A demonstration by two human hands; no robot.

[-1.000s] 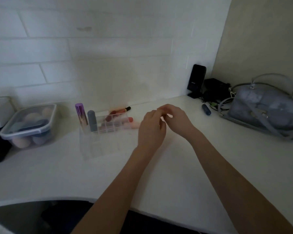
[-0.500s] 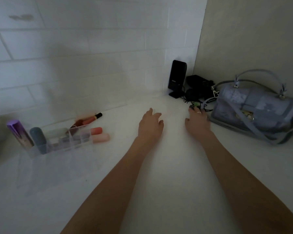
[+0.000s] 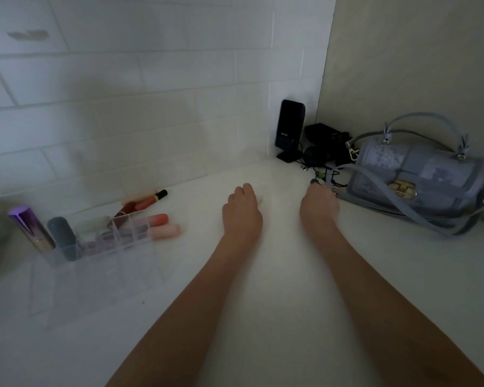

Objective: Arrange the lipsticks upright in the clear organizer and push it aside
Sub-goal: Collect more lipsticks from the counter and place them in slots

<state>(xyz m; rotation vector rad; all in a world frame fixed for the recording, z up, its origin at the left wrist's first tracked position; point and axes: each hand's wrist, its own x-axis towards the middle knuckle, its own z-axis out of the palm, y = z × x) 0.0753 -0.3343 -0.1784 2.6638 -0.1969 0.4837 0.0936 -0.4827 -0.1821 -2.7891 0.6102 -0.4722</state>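
I see the clear organizer (image 3: 101,247) at the left of the white counter (image 3: 263,275), a purple lipstick (image 3: 30,229) and a grey lipstick (image 3: 62,237) upright in it; pink tubes (image 3: 162,226) lie beside it; my left hand (image 3: 242,215) curls on something pale; my right hand (image 3: 319,203) reaches a small dark tube by the blue handbag (image 3: 419,174), grip hidden, I cannot tell.

left hand (image 3: 242,212): knuckles up, fingers curled | right hand (image 3: 319,203): fingers curled forward
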